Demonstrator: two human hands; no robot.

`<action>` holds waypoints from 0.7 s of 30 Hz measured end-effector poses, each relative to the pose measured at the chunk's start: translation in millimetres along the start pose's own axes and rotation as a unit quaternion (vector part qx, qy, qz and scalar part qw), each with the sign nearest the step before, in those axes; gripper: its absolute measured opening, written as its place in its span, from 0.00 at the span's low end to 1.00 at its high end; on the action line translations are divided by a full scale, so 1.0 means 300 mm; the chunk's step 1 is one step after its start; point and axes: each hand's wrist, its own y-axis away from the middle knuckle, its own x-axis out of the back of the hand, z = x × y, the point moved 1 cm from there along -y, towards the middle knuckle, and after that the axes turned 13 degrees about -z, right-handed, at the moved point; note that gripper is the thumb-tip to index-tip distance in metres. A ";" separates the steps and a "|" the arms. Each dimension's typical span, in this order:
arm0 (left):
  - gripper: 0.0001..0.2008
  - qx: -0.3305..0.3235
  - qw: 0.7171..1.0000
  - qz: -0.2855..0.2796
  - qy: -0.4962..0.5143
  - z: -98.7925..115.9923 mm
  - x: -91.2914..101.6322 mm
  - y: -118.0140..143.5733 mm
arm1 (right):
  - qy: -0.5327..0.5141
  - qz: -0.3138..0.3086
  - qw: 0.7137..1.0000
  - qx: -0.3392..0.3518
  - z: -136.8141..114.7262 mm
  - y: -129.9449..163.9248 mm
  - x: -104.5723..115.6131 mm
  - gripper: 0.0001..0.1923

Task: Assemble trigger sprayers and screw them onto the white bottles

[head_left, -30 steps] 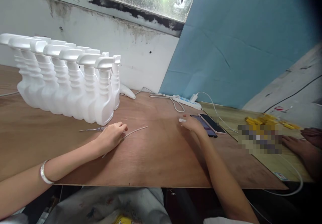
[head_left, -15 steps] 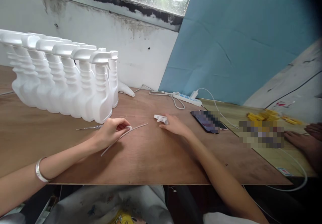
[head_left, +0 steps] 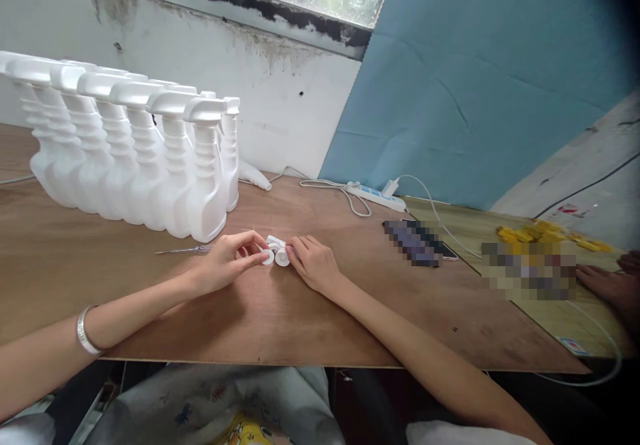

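A: What are the hands doing?
B: Left hand (head_left: pixel 227 263) pinches a small white ring (head_left: pixel 267 257); right hand (head_left: pixel 313 263) grips a white nozzle piece (head_left: pixel 280 250), both touching mid-counter (head_left: pixel 300 318).
A: Which step?
B: Probably joining them; aligning comes next, near the spray bottles (head_left: pixel 150 158).

I'm in a small workshop: rows of identical white spray bottles (head_left: pixel 125 158) stand on my plywood bench (head_left: pixel 300 318), a stained wall (head_left: pixel 280 105) behind them.
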 end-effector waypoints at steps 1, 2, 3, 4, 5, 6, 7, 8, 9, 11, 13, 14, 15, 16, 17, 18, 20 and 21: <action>0.14 -0.003 1.000 -0.004 -0.006 -0.002 -0.002 0.001 | -0.007 -0.002 1.000 0.008 -0.002 0.003 0.006 0.14; 0.14 -0.006 1.000 -0.006 -0.011 -0.005 -0.003 0.002 | -0.021 -0.003 1.000 0.023 -0.002 0.005 0.012 0.13; 0.13 -0.009 1.000 -0.008 -0.014 -0.008 -0.004 0.003 | -0.038 -0.004 0.998 0.043 0.000 0.007 0.017 0.14; 0.13 -0.011 1.000 -0.010 -0.016 -0.011 -0.005 0.004 | -0.055 -0.008 0.996 0.067 0.002 0.008 0.021 0.16; 0.13 -0.015 1.000 -0.012 -0.017 -0.014 -0.006 0.005 | -0.069 -0.014 0.993 0.091 0.005 0.009 0.022 0.20; 0.13 -0.018 1.000 -0.015 -0.019 -0.017 -0.007 0.005 | -0.079 -0.024 0.990 0.113 0.007 0.009 0.020 0.22; 0.12 -0.020 0.999 -0.016 -0.019 -0.019 -0.007 0.006 | -0.085 -0.034 0.988 0.128 0.009 0.009 0.017 0.24; 0.12 -0.021 0.999 -0.018 -0.019 -0.022 -0.008 0.006 | -0.089 -0.043 0.986 0.137 0.011 0.009 0.013 0.25; 0.12 -0.020 0.999 -0.018 -0.018 -0.023 -0.008 0.006 | -0.092 -0.048 0.984 0.143 0.012 0.008 0.008 0.26; 0.12 -0.019 1.000 -0.019 -0.017 -0.026 -0.010 0.006 | -0.094 -0.049 0.983 0.147 0.014 0.005 -0.002 0.26; 0.12 -0.016 1.000 -0.020 -0.016 -0.027 -0.012 0.007 | -0.091 -0.037 0.985 0.142 0.017 0.003 -0.010 0.22; 0.12 -0.015 1.000 -0.020 -0.014 -0.027 -0.013 0.007 | -0.087 -0.028 0.986 0.137 0.018 0.001 -0.013 0.19; 0.13 -0.015 1.000 -0.020 -0.011 -0.025 -0.014 0.007 | -0.084 -0.017 0.988 0.132 0.018 0.001 -0.015 0.17; 0.13 -0.015 1.000 -0.020 -0.007 -0.021 -0.015 0.008 | -0.081 -0.006 0.988 0.128 0.017 0.000 -0.017 0.15; 0.13 -0.015 1.000 -0.020 -0.002 -0.017 -0.016 0.009 | -0.081 0.009 0.989 0.126 0.014 0.001 -0.017 0.14; 0.13 -0.017 1.000 -0.019 0.002 -0.013 -0.017 0.011 | -0.083 0.024 0.988 0.127 0.008 0.002 -0.017 0.13; 0.13 -0.022 1.000 -0.017 0.006 -0.002 -0.017 0.014 | -0.094 0.058 0.985 0.135 -0.012 0.007 -0.014 0.12; 0.12 -0.023 1.000 -0.016 0.005 0.003 -0.017 0.016 | -0.103 0.072 0.982 0.141 -0.026 0.011 -0.012 0.12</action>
